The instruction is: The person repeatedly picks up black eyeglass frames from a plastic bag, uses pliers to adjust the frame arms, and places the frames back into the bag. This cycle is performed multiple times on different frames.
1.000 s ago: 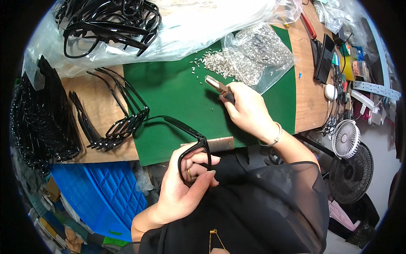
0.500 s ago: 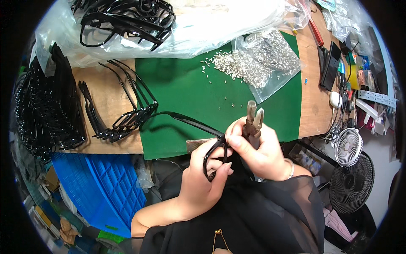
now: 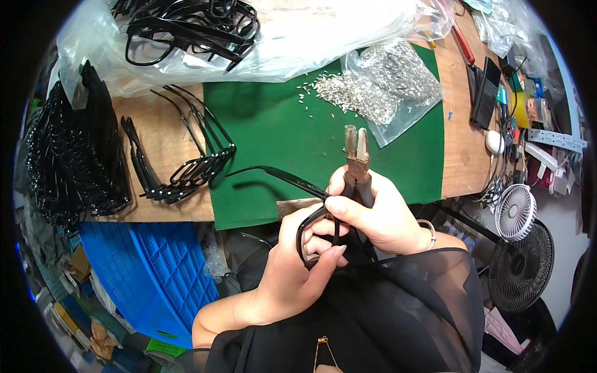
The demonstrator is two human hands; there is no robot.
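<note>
A black eyeglass frame [image 3: 301,239] is gripped by its rim in my left hand [image 3: 292,270], with one temple arm reaching out to the left over the green mat [image 3: 273,137]. My right hand [image 3: 385,214] is closed around a pair of pliers [image 3: 359,163], their pale-tipped jaws pointing away from me. The thumb of that hand presses at the frame's hinge corner, where lens rim and temple meet. Small silvery metal pieces [image 3: 336,91] lie in a pile on the mat, beside a clear plastic bag [image 3: 398,87] holding more of them.
Several black frames [image 3: 199,174] stand left of the mat, next to a dense stack of them [image 3: 74,155]. More frames [image 3: 193,31] lie on plastic sheeting at the back. A blue crate [image 3: 149,273] sits below the table's left edge; fans [image 3: 516,211] stand at right.
The pliers have swung upright and a little left in my right hand. My right thumb now lies over the frame's hinge corner. My left hand keeps its hold.
</note>
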